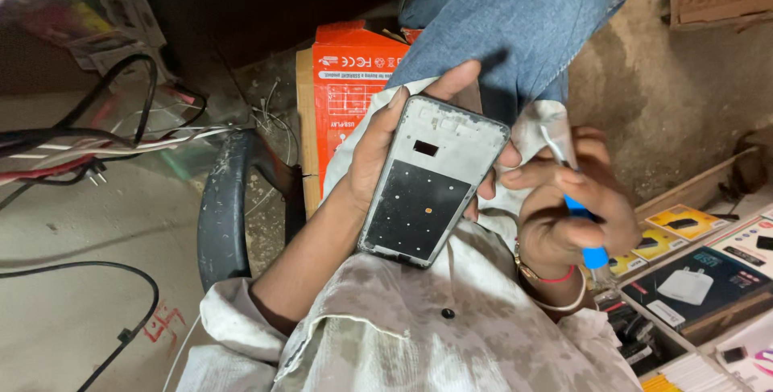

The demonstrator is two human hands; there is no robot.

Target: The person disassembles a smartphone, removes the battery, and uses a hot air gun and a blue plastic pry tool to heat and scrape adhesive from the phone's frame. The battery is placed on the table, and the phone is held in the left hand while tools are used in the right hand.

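Overhead, a person seated on the floor works on a stripped phone frame point(431, 180), the landmark at the centre of the view. Far to the left of the frame, a tangle of black, white and red cables point(97, 146) runs off the picture's edge, and a dark curved object point(221, 207) nearer the frame is too dim to identify. Just left of and behind the frame stands an orange cardboard box point(350, 90), partly covered by the arm. The left hand point(378, 150) is closed around the frame, thumb along its top edge and fingers hidden behind it. The frame's long axis tilts from lower left to upper right, its camera-cutout end pointing up and away from the person, its black inner panel facing the camera. Above the frame, a denim-clad knee point(515, 22) fills the view. Just right of the frame, the right hand point(564, 207) is wrapped around a blue-handled tool point(584, 231), whose working end is hard to make out. Further right, packaged chargers point(700, 279) lie on display, cut off by the border.
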